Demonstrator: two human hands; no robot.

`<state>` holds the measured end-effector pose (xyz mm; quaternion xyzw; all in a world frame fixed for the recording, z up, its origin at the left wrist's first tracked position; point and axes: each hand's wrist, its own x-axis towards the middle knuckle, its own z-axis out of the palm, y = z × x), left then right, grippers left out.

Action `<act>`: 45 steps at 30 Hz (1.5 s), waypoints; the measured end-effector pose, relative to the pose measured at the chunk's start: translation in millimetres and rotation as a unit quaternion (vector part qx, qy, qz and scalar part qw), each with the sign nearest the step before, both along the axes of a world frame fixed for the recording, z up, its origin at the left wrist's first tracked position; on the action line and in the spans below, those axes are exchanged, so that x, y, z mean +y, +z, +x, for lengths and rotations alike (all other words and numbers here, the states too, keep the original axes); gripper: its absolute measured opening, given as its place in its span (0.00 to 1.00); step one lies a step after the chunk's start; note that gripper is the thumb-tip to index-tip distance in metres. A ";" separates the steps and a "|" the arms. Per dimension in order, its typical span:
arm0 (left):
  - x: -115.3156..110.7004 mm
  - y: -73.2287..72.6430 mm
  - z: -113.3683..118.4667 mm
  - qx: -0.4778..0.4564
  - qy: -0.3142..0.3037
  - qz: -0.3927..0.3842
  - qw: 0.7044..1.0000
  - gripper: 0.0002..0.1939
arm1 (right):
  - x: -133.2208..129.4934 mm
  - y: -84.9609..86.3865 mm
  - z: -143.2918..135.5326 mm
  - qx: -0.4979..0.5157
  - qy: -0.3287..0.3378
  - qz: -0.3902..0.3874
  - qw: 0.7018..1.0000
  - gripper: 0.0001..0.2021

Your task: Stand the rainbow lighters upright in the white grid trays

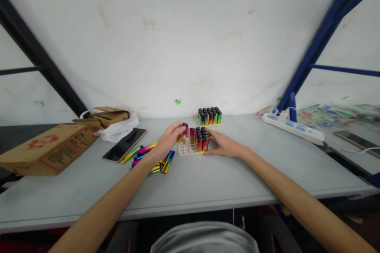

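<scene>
My left hand [170, 138] pinches a shiny purple-and-gold tube [182, 133] with a dark top, tilted above the left part of a white tray with round holes [184, 149]. Several similar black-topped tubes [202, 142], red, pink and orange, stand upright in the tray's right part. My right hand [221, 143] is around the tray's right side, thumb at the near corner and fingers behind the standing tubes. Beneath and beside my left forearm lies a loose pile of metallic tubes [168, 162] in gold, blue, pink and green.
A second block of standing black-topped tubes [210, 116] is at the back near the wall. On the left are a dark phone [125, 144], a white plastic bag [120, 129] and a cardboard box [50, 148]. A power strip [292, 127] with cables lies right.
</scene>
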<state>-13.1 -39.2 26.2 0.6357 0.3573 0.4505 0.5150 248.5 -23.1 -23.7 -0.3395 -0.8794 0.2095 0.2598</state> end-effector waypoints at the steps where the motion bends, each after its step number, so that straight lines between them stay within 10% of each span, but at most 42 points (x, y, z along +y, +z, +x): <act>1: 1.3 -1.2 -0.9 0.035 0.009 0.028 0.999 0.12 | -0.1 0.5 -0.2 -0.001 0.002 0.000 1.000 0.50; 11: 5.0 -11.4 -8.8 0.248 0.015 0.227 0.942 0.16 | 1.4 -1.2 0.7 0.004 0.009 0.010 1.000 0.49; 45: 3.4 -16.3 -2.0 0.290 0.016 0.207 0.934 0.14 | 3.6 -5.1 1.9 -0.002 0.004 0.009 1.000 0.50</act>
